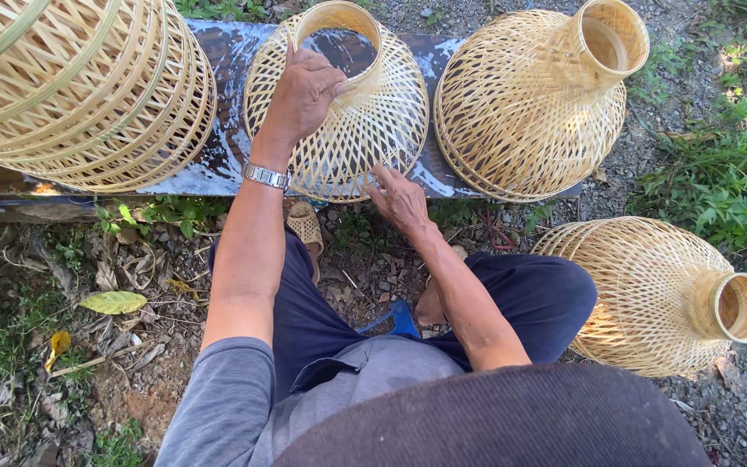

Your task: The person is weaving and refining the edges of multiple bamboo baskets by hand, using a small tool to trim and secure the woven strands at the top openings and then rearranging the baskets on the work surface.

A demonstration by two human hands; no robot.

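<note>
The left hand (303,97) curls its fingers (332,86) over the neck rim of the middle woven basket (365,130), thumb inside the opening, clenched on that rim. The right hand (399,201) presses its fingers (384,177) against the same basket's lower edge; whether they pinch a strand or only touch is hard to tell. The basket lies on its side on a wet dark plank (226,104), between the hands, neck pointing away from the person. Beside it on the plank lie a second basket (520,112) and a larger woven piece (79,95). A fourth basket (650,294) lies on the ground, well off the plank.
</note>
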